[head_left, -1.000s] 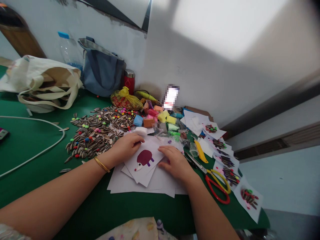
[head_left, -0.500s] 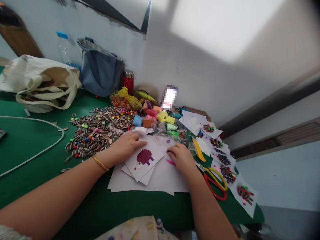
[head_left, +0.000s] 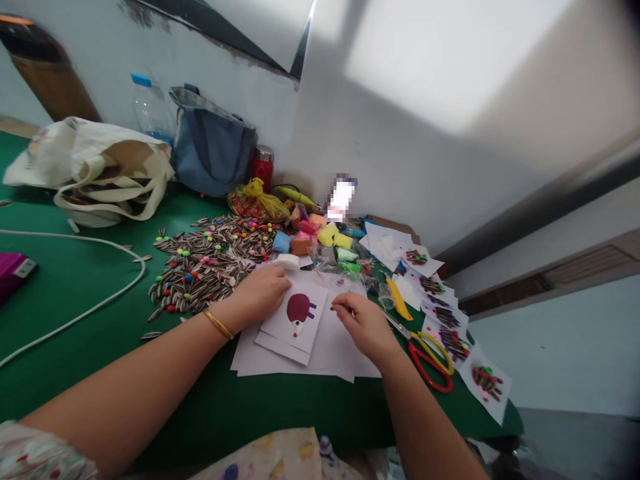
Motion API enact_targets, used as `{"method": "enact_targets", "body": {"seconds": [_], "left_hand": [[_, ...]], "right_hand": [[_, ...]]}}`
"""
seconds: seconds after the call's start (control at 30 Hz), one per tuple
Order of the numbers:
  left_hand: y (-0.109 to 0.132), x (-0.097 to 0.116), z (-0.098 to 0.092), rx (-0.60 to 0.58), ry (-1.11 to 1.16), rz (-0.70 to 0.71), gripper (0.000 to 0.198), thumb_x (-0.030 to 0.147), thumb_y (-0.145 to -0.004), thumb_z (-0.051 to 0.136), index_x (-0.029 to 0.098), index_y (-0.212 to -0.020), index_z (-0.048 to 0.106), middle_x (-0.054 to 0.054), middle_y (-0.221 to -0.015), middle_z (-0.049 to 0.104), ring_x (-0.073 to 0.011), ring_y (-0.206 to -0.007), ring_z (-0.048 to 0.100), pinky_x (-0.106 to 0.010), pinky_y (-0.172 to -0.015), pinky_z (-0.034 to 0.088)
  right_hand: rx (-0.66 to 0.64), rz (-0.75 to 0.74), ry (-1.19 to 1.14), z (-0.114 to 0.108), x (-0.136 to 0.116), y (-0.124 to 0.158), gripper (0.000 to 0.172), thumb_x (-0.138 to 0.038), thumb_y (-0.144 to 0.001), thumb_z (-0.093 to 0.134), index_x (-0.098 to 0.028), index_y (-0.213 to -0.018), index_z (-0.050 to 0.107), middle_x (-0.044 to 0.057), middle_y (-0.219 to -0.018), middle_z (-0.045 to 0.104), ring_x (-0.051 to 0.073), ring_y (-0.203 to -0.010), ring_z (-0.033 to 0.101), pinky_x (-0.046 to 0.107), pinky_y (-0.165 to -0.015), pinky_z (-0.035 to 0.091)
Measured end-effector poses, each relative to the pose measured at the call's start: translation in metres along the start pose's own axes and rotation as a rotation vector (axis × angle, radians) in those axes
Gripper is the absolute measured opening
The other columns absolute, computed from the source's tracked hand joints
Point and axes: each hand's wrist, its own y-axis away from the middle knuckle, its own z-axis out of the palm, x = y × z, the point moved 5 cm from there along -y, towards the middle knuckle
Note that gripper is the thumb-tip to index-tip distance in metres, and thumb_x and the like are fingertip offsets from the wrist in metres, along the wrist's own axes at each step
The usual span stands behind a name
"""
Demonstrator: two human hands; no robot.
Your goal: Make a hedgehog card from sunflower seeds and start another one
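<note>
Head view: since the preceding frame, we had rotated the white card (head_left: 283, 327), at the lower centre of the frame, so that the maroon hedgehog (head_left: 299, 308) faced the bottom edge. Its purple legs (head_left: 313, 305) then pointed toward our right hand (head_left: 364, 323), which, we judged, eased access from that side. That hand's grip was pinched together, apparently on a small dark piece (head_left: 333, 308), beside the card. Our left hand (head_left: 263, 293) touched the card's upper-left edge; we could not tell whether its grip was closed.
</note>
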Motion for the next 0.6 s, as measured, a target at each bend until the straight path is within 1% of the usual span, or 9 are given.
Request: {"method": "enact_targets", "body": {"seconds": [0.07,0.13,0.23,0.33,0.43,0.5,0.6], "left_hand": [[0.0,0.001,0.002,-0.031,-0.096,0.03,0.025,0.019,-0.086,0.049,0.019,-0.087,0.074,-0.01,-0.085,0.063,-0.0251,-0.087,0.058,-0.039,-0.081,0.044],[0.0,0.001,0.002,-0.034,-0.142,0.03,0.026,0.019,-0.086,0.048,0.018,-0.087,0.073,-0.01,-0.086,0.063,-0.0248,-0.088,0.058,-0.039,-0.082,0.044],[0.0,0.001,0.003,-0.032,-0.154,0.021,0.025,0.02,-0.087,0.048,0.017,-0.085,0.072,-0.01,-0.085,0.063,-0.0244,-0.088,0.058,-0.038,-0.082,0.044],[0.0,0.001,0.003,-0.033,-0.157,0.016,0.024,0.019,-0.087,0.048,0.017,-0.084,0.072,-0.01,-0.085,0.063,-0.0242,-0.087,0.058,-0.037,-0.08,0.044],[0.001,0.001,0.004,-0.035,-0.157,0.012,0.024,0.02,-0.087,0.049,0.017,-0.081,0.072,-0.01,-0.086,0.063,-0.0239,-0.086,0.057,-0.037,-0.079,0.044],[0.0,0.001,0.004,-0.033,-0.156,0.012,0.024,0.02,-0.087,0.049,0.017,-0.081,0.071,-0.01,-0.086,0.063,-0.0238,-0.086,0.057,-0.037,-0.079,0.043],[0.0,0.001,0.004,-0.032,-0.15,0.014,0.024,0.02,-0.087,0.049,0.017,-0.081,0.072,-0.01,-0.087,0.063,-0.0237,-0.086,0.057,-0.037,-0.08,0.043]], "right_hand": [[-0.029,-0.021,-0.086,0.008,-0.016,0.007,0.016,-0.022,-0.091,0.054,-0.024,-0.095,0.069,0.002,-0.097,0.071,0.018,-0.092,0.063,0.03,-0.083,0.045],[-0.052,0.009,-0.153,0.021,-0.025,0.013,0.015,-0.021,-0.088,0.057,-0.023,-0.093,0.07,0.002,-0.093,0.071,0.018,-0.089,0.063,0.029,-0.08,0.046],[-0.055,0.111,-0.267,0.044,-0.024,0.02,0.014,-0.019,-0.082,0.059,-0.022,-0.09,0.07,0.003,-0.091,0.071,0.019,-0.084,0.064,0.03,-0.077,0.047],[-0.002,0.208,-0.383,0.061,-0.018,0.026,0.018,-0.02,-0.081,0.058,-0.021,-0.096,0.069,0.003,-0.091,0.071,0.018,-0.08,0.064,0.029,-0.074,0.049],[0.051,0.214,-0.372,0.068,-0.017,0.031,0.013,-0.022,-0.081,0.059,-0.021,-0.09,0.069,0.003,-0.087,0.069,0.018,-0.077,0.062,0.029,-0.073,0.048],[0.084,0.192,-0.336,0.068,-0.018,0.033,0.009,-0.022,-0.082,0.059,-0.021,-0.085,0.067,0.002,-0.084,0.067,0.017,-0.075,0.06,0.028,-0.07,0.047],[0.118,0.174,-0.298,0.067,-0.02,0.034,0.008,-0.022,-0.082,0.058,-0.02,-0.084,0.066,0.002,-0.083,0.065,0.017,-0.075,0.059,0.028,-0.07,0.046]]}}
